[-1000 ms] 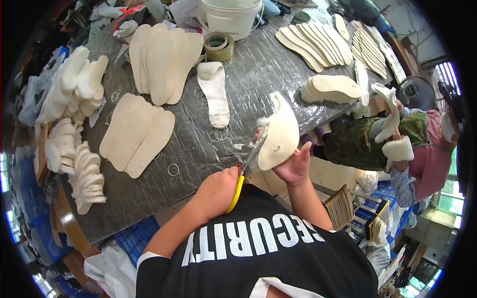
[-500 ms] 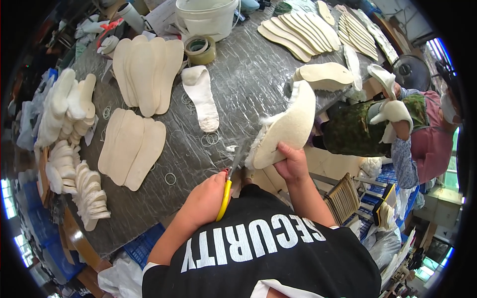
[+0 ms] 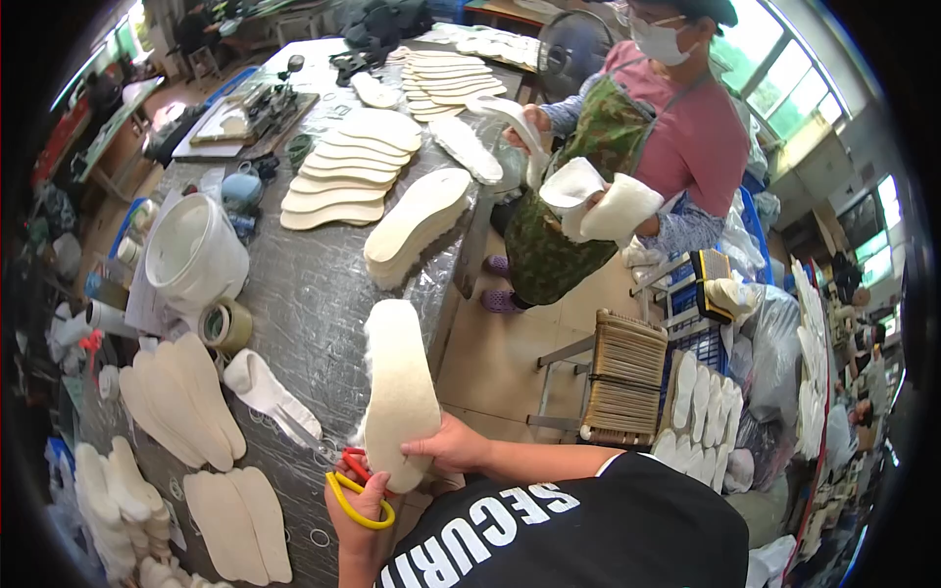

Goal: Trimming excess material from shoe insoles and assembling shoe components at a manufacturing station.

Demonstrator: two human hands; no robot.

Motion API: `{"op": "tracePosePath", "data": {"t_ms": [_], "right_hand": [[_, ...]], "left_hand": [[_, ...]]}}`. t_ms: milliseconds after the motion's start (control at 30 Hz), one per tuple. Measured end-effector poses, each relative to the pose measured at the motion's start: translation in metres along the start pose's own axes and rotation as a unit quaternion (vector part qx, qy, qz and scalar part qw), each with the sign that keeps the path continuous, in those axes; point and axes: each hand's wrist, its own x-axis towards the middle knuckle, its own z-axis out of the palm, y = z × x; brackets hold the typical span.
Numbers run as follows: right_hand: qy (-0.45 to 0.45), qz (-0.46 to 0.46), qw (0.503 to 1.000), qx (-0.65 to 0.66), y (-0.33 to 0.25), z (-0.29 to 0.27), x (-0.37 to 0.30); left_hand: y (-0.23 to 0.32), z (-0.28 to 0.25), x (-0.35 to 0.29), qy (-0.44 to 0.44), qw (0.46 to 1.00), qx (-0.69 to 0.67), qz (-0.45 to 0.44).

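Note:
In my right hand (image 3: 459, 444) is a cream, fleece-edged insole (image 3: 400, 363), gripped near its lower end with the thumb on its flat face. My left hand (image 3: 359, 510) holds scissors (image 3: 355, 463) with yellow and red handles. Their metal blades point up and left, apart from the insole, over the table. Close to the blade tips lies a single white insole (image 3: 265, 387). Two piles of flat cream insoles, an upper one (image 3: 181, 397) and a lower one (image 3: 238, 524), rest left of my hands. Beyond the held insole stands a thick insole stack (image 3: 417, 230).
A plastic-covered table (image 3: 304, 294) bears a white bucket (image 3: 191, 255), tape rolls (image 3: 225, 325) and fanned insoles (image 3: 348, 167). Across its right edge, a co-worker (image 3: 657, 118) handles white fleecy pieces (image 3: 613, 206). A woven stool (image 3: 624, 377) stands on the floor at right.
My view has swung right and up, bringing the co-worker and more of the table in. The held insole now stands more upright. The scissors' blades have turned away from its edge, toward the left.

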Motion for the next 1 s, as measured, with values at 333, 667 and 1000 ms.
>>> {"op": "tracePosePath", "data": {"t_ms": [333, 667, 1000], "right_hand": [[-0.016, -0.066, 0.997, 0.042, 0.014, -0.002, -0.011], [-0.066, -0.089, 0.990, 0.085, 0.017, 0.011, 0.019], [-0.096, 0.024, 0.986, 0.136, 0.041, 0.021, 0.038]], "left_hand": [[0.028, -0.015, 0.063, -0.014, 0.995, 0.083, 0.051], [0.049, -0.034, 0.094, 0.000, 0.984, 0.166, 0.061], [0.064, -0.055, 0.113, 0.023, 0.983, 0.177, -0.042]]}}
